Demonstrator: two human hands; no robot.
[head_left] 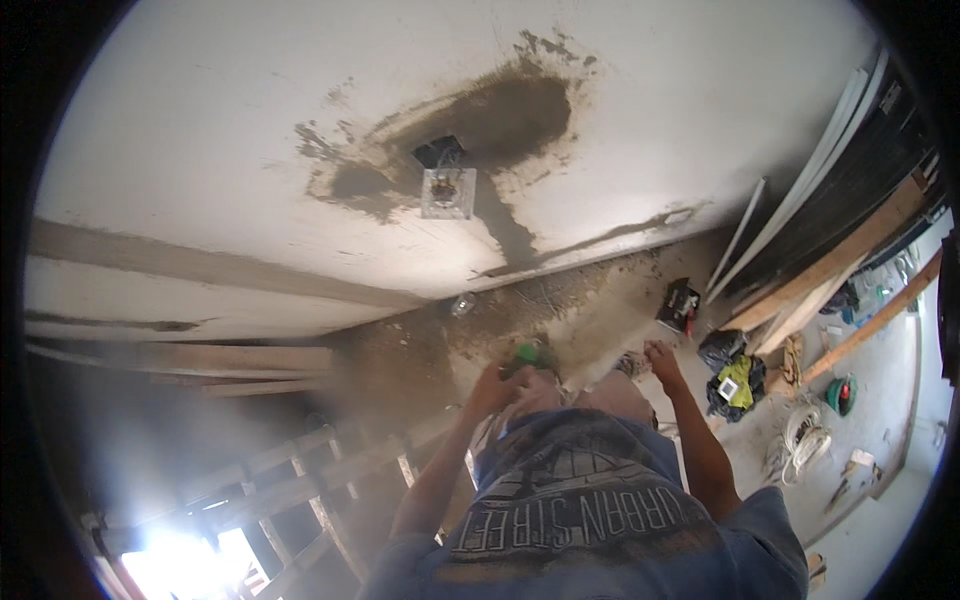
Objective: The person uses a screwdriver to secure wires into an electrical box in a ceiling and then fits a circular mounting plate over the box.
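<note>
My left hand (498,388) is in front of my legs, fingers curled at a small green object (526,353) whose kind I cannot make out. Off to the right, my right hand (662,366) is raised with its fingers bent together; whatever they may hold is too small to see. Beyond both hands, a square clear-edged socket (448,194) hangs by wires from a dark wall box (437,153). Grey-brown plaster (530,112) surrounds the box in a rough patch on the white wall (250,130).
A clear jar-like item (463,304) lies at the wall's foot on the dusty floor. To the right are a black box (679,305), long white pipes (800,190), wooden planks (850,260), bags (735,385) and coiled cable (803,450). Wooden framing (325,515) stands at the lower left.
</note>
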